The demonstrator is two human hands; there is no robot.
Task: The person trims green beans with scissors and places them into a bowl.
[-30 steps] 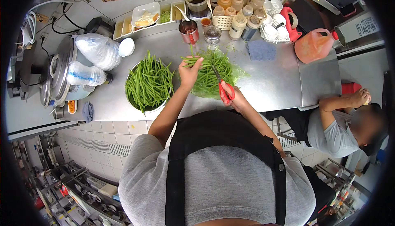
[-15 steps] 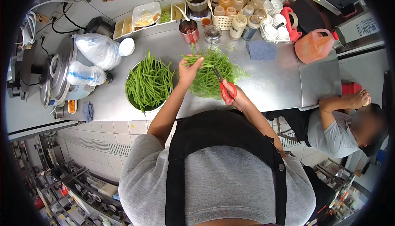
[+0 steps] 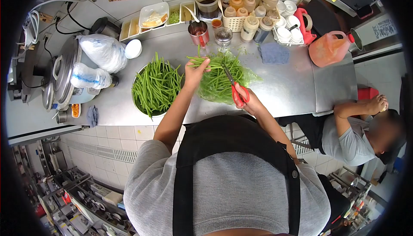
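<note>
Metal counter (image 3: 286, 87) along tiled wall (image 3: 117, 8), green beans (image 3: 157, 83) heaped in bowl (image 3: 160, 114).

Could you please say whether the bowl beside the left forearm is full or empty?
Full: the bowl has green beans heaped above it.

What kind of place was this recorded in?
Likely a restaurant kitchen: squeeze bottles crowd a basket on the steel counter, stacked white dishes stand beside them, and a bowl holds green beans.
</note>
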